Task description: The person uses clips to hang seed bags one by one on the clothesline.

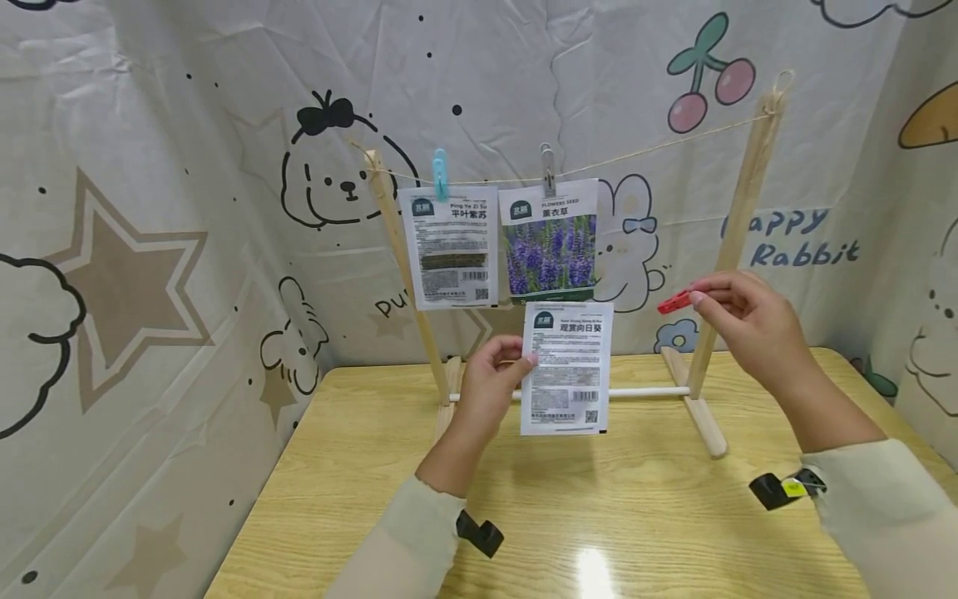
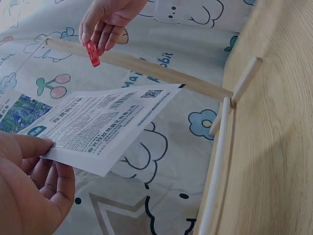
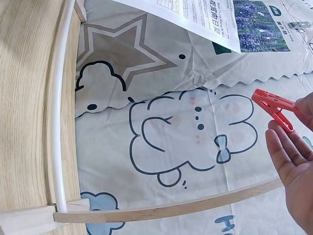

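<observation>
My left hand [image 1: 490, 378] pinches a white seed packet [image 1: 567, 374] by its left edge, thumb on the printed face. The packet is upright, below the string and in front of the rack. Off to the right, my right hand [image 1: 752, 320] holds a red clothespin [image 1: 675, 302] between thumb and fingers, its tip toward the packets. On the string [image 1: 651, 151] hang two more packets. A blue clothespin [image 1: 441, 173] grips the white text-covered packet [image 1: 451, 249]; a grey clothespin [image 1: 549, 169] grips the lavender packet [image 1: 552, 241], whose lower edge meets the held packet in the head view.
Two wooden posts, left [image 1: 400, 241] and right [image 1: 741, 225], carry the string. A white rod [image 1: 647, 392] joins them low down, above the wooden table [image 1: 359, 466]. Behind hangs a cartoon-printed cloth [image 1: 494, 75]. The right post's foot [image 1: 703, 416] juts forward.
</observation>
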### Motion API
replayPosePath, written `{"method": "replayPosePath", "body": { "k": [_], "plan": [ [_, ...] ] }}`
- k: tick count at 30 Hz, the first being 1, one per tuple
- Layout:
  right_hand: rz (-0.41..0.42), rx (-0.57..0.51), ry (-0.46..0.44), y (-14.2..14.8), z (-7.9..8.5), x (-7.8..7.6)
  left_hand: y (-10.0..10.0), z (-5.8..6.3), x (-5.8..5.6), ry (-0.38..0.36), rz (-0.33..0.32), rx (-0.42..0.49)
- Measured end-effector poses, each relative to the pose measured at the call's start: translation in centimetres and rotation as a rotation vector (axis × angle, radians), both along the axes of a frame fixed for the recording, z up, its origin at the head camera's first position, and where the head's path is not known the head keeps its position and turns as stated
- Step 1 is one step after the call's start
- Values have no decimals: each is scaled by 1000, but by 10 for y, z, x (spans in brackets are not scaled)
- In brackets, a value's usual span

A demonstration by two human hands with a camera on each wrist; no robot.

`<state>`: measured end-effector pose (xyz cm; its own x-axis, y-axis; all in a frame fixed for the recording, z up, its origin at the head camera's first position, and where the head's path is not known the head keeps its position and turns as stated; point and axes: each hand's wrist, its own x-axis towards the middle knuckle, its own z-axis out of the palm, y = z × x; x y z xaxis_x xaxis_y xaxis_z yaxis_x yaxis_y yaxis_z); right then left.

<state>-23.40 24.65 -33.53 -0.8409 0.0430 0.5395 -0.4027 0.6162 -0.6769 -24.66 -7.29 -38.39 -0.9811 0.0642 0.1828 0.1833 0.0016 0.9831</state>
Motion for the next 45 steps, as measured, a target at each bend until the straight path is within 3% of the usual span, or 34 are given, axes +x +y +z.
{"method": "replayPosePath", "body": {
  "k": [13,25,45],
  "plan": [
    [4,38,26,3,12,-4,7,7,2,-12,4,10],
    [17,73,27,2,23,-9,11,5,-6,-33,51,3],
    [52,62,122,2,41,-19,17,9,-14,7,91,41]
  ]
}}
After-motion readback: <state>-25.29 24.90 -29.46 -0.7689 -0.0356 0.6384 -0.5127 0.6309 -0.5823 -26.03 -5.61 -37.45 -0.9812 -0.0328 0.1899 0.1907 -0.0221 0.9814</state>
